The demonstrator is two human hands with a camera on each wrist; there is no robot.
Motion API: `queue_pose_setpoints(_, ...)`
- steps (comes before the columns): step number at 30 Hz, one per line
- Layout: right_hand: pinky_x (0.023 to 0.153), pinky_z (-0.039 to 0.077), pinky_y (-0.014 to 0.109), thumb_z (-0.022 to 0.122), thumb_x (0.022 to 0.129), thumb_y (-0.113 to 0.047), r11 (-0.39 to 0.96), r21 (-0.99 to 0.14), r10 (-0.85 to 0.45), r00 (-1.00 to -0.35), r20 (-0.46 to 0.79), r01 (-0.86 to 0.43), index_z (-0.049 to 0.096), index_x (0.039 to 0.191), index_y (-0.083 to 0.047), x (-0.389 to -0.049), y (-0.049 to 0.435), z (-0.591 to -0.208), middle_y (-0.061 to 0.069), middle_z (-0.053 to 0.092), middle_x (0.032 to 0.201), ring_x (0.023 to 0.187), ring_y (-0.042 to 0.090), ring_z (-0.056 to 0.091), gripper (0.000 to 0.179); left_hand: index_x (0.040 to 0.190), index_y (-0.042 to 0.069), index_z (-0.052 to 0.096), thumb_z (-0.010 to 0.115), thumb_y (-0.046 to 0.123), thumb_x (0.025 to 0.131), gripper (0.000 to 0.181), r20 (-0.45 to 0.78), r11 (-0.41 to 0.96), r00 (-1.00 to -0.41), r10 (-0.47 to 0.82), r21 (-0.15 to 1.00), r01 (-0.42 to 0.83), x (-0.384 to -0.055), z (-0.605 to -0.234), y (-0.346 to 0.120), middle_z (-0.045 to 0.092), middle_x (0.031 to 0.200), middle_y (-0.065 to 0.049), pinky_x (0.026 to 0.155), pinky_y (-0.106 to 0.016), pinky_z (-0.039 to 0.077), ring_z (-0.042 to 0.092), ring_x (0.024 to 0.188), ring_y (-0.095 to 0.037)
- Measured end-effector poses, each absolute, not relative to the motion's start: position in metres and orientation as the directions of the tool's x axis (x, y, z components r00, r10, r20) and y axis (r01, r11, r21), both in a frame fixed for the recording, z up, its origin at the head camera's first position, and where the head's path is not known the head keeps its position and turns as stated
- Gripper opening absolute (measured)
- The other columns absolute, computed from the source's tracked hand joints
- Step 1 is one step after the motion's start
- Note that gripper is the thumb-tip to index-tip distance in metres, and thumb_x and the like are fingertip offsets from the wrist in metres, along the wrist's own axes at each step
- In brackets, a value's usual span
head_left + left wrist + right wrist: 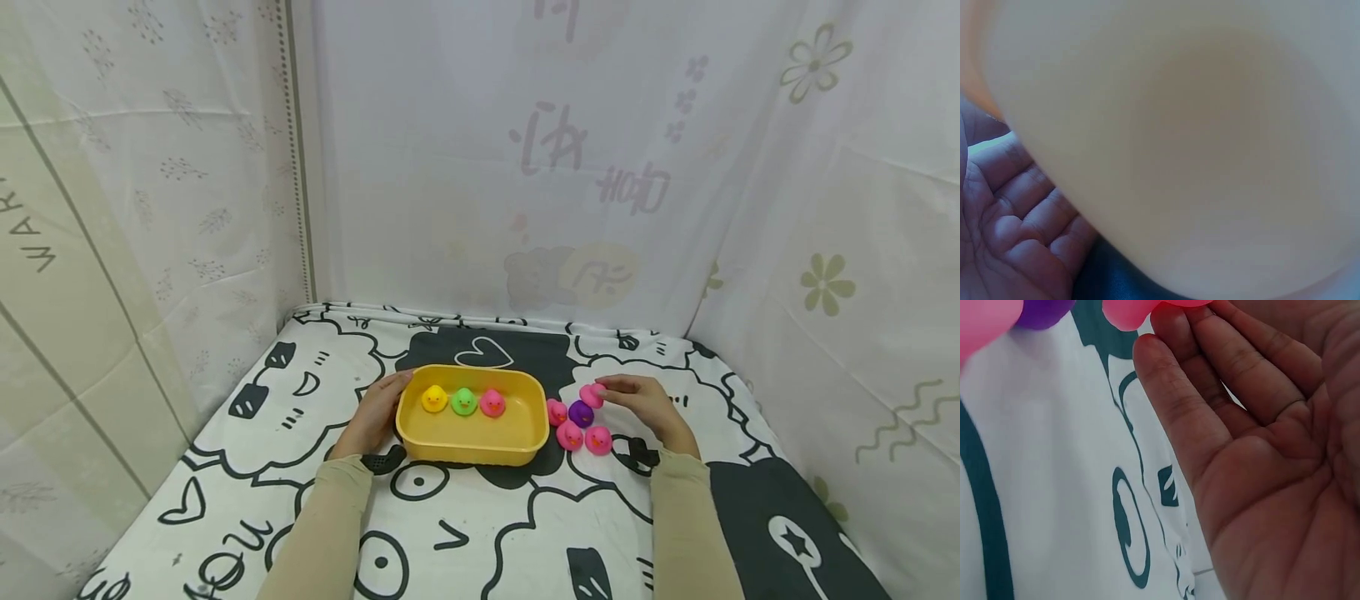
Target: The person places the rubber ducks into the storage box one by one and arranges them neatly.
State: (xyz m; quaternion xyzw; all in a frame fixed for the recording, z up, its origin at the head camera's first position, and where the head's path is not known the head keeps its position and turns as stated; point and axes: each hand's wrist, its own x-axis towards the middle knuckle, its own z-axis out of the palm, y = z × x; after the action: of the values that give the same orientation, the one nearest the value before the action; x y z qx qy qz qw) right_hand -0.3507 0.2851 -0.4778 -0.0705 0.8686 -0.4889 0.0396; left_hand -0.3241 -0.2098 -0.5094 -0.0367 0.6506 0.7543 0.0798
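Three small ducks sit in a row inside the yellow tub [471, 451], between the person's hands, on a black-and-white cloth [240, 483]. At far left, the cloth runs from its sloping left edge to the person's left sleeve [318, 533], a wide stretch to move across. The left hand [377, 415] rests against the tub's left end, near the far corner of the rim. The blurred tub wall covers much of the left wrist view and hides the fingertips, so whether that hand pinches the rim or merely leans on it cannot be told.

Inside, the yellow duck [434, 399], the green duck [463, 402] and the first pink duck [492, 404] stand toward the far wall; a strip of yellow floor separates them from the near edge, with more floor toward the right end.

Just beyond the right wall lies a tight cluster: a second pink duck [556, 412] close to the tub, a third pink duck [570, 436] nearer the person, the purple duck [581, 414] in the middle, and a fourth pink duck [598, 440] at the near right. At the cluster's far side, the right hand [647, 406] pinches the last pink duck [592, 395] at its fingertips. Farther right, more cloth extends to the slanting right edge.
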Motion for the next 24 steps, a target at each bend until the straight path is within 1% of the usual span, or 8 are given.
queue_pose_setpoints(3,0.108,0.037,0.064,0.077,0.088,-0.045,0.512,-0.853,-0.172,-0.985,0.021,-0.107,0.070,0.128,-0.014,-0.351,0.282,-0.476,0.008,0.068,0.127,0.126,0.034,0.056,0.051,0.145,0.015,0.053,0.056,0.049,0.101,0.056,-0.168,-0.147,-0.983,0.073,0.973,-0.177,-0.324,-0.510,-0.209,0.052,0.147,-0.007,0.107,-0.035,0.046,0.050,0.132,-0.024)
queue_pose_setpoints(6,0.108,0.040,0.061,0.078,0.086,-0.044,0.505,-0.855,-0.161,-0.986,0.039,-0.116,0.072,0.124,-0.015,-0.351,0.277,-0.473,0.007,0.070,0.123,0.122,0.032,0.059,0.049,0.146,0.015,0.052,0.056,0.049,0.101,0.057,-0.167,-0.141,-0.983,0.074,0.974,-0.176,-0.324,-0.511,-0.209,0.051,0.148,-0.007,0.108,-0.036,0.045,0.050,0.133,-0.024)
queue_pose_setpoints(10,0.107,0.042,0.060,0.078,0.086,-0.045,0.494,-0.859,-0.183,-0.982,0.050,-0.136,0.072,0.124,-0.017,-0.353,0.265,-0.468,0.005,0.071,0.121,0.120,0.029,0.061,0.048,0.147,0.014,0.051,0.057,0.051,0.100,0.060,-0.159,-0.145,-0.985,0.069,0.975,-0.168,-0.324,-0.512,-0.210,0.051,0.148,-0.008,0.107,-0.035,0.047,0.050,0.133,-0.024)
queue_pose_setpoints(16,0.106,0.043,0.059,0.079,0.087,-0.041,0.496,-0.849,-0.259,-0.964,0.055,-0.181,0.072,0.125,-0.015,-0.352,0.246,-0.459,0.005,0.072,0.119,0.117,0.030,0.063,0.046,0.145,0.014,0.053,0.058,0.049,0.100,0.057,-0.135,-0.174,-0.987,0.091,0.973,-0.149,-0.324,-0.514,-0.209,0.052,0.146,-0.005,0.106,-0.033,0.047,0.050,0.134,-0.022)
queue_pose_setpoints(20,0.105,0.045,0.058,0.079,0.086,-0.041,0.511,-0.836,-0.287,-0.956,0.054,-0.201,0.073,0.122,-0.017,-0.354,0.236,-0.452,0.002,0.072,0.118,0.119,0.028,0.061,0.044,0.144,0.014,0.054,0.058,0.050,0.100,0.057,-0.129,-0.169,-0.988,0.084,0.975,-0.142,-0.324,-0.512,-0.207,0.053,0.145,-0.005,0.107,-0.034,0.046,0.050,0.133,-0.022)
queue_pose_setpoints(24,0.104,0.047,0.054,0.080,0.087,-0.038,0.508,-0.831,-0.338,-0.940,0.049,-0.226,0.074,0.121,-0.019,-0.357,0.225,-0.446,0.002,0.071,0.119,0.119,0.028,0.062,0.041,0.144,0.015,0.054,0.058,0.051,0.099,0.057,-0.132,-0.164,-0.988,0.076,0.976,-0.143,-0.323,-0.510,-0.207,0.053,0.145,-0.004,0.107,-0.034,0.046,0.051,0.132,-0.022)
